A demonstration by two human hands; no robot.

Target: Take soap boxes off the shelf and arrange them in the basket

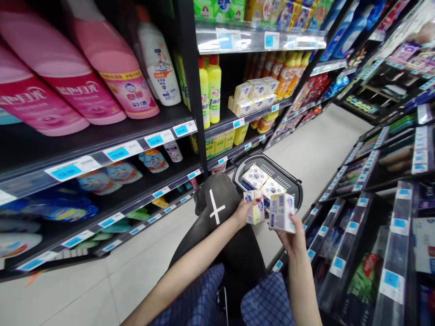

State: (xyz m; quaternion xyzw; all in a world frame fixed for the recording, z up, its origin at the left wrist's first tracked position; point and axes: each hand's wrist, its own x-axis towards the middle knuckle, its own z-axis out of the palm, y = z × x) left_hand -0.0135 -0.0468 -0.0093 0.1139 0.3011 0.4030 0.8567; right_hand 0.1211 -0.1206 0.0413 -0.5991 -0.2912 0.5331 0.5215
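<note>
My left hand (247, 210) is closed around a small white-and-yellow soap pack (257, 213), thumb across its top. Just to the right, my right hand (295, 233) grips a second soap pack (281, 210) by its lower right side, with a printed barcode face turned up. Both packs are held close together above the near edge of a dark shopping basket (294, 181). Inside the basket lie several similar packs (255, 175), partly hidden by my hands and what they hold.
On the left shelf stand large pink bottles (78, 86) and a white cleaner bottle (159, 68). Matching soap packs (253, 93) are stacked on the middle shelf beside yellow bottles (214, 90). My dark-trousered knee (217, 199) is near the basket. Low racks (360, 253) line the right side.
</note>
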